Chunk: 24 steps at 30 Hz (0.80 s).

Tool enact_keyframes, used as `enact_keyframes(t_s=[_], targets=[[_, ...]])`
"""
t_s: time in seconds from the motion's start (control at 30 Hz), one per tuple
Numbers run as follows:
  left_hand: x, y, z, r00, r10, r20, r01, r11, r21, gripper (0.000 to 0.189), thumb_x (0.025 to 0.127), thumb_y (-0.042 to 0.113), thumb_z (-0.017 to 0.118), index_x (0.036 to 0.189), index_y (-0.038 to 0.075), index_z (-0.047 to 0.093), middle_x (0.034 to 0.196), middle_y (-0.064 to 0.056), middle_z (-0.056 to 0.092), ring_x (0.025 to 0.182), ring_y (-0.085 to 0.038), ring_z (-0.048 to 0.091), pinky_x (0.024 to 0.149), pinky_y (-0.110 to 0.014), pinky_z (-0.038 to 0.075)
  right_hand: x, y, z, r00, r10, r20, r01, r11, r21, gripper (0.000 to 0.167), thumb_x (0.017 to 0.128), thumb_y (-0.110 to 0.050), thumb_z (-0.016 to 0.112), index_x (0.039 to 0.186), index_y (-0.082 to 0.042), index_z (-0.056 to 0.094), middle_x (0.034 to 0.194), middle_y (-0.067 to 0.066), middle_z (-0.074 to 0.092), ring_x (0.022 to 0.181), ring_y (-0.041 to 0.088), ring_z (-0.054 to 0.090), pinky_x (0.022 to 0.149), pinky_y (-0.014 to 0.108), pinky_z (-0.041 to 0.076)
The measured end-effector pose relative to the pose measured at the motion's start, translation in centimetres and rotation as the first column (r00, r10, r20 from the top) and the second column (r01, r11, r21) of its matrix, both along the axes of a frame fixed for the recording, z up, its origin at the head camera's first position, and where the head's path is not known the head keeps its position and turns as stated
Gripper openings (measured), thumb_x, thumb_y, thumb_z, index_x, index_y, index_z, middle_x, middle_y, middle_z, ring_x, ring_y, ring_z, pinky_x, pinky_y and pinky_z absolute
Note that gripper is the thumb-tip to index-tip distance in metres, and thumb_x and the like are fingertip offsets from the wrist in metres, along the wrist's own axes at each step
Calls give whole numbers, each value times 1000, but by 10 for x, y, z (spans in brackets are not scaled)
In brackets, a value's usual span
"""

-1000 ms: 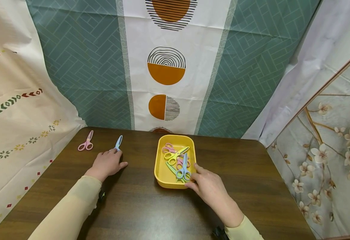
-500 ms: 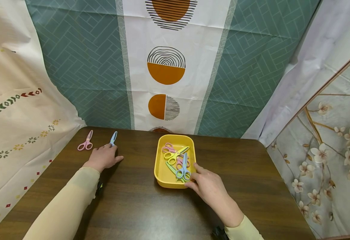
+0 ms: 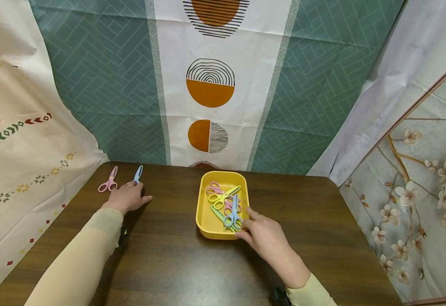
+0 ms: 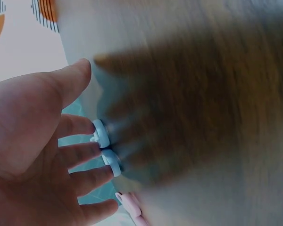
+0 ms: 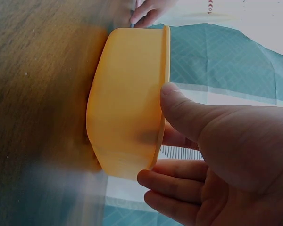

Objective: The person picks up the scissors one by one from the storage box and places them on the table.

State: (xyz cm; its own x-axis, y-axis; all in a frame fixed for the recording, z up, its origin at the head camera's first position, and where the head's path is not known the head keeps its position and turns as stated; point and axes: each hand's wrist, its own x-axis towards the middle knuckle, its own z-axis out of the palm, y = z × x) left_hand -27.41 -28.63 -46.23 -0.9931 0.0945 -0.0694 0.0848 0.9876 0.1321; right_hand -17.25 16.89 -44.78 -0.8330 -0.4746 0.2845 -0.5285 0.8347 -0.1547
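At the far left of the table, my left hand touches the handles of a pair of light blue scissors. In the left wrist view its fingertips rest on the blue handle loops, with the thumb held apart. Just left of that hand lies a pair of pink scissors. My right hand grips the near right corner of a yellow tray, thumb and fingers on its rim. Inside the tray lie yellow scissors, blue scissors, pink scissors and green scissors, partly overlapping.
The dark wooden table ends at a green and white patterned cloth hanging behind it. A cream cloth borders the left side, and a flowered cloth the right.
My left hand has slid the blue scissors left and slightly away across the table, closer to the pink pair. The right hand and the tray have stayed in place.
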Motion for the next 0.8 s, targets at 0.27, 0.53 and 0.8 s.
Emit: enact_keyframes(t_s=[0.27,0.53,0.8], targets=[[0,-7,1,1000,-7,2,7,1000,-6,65,106,43,70,140,-12,59,148,-43,53,139,-61,52,104,-82,44,0,0,0,1000,1,-7,-1,1000,7,29,93,-42,89,98,-14,83,146,25,68,117,36,76,81,48,63],[2,-12,3,1000,-2,-8,2,1000,-4,62,106,43,70,136,-10,60,145,-42,55,134,-60,56,103,-82,45,0,0,1,1000,-1,9,1,1000,7,30,94,-42,88,100,-13,83,147,24,67,117,37,76,85,49,63],[2,-15,4,1000,19,12,-19,1000,7,64,106,43,70,139,-11,57,149,-44,50,136,-63,53,102,-86,42,0,0,1,1000,-2,14,2,1000,2,30,94,-42,88,101,-13,84,147,24,67,117,37,76,85,50,63]])
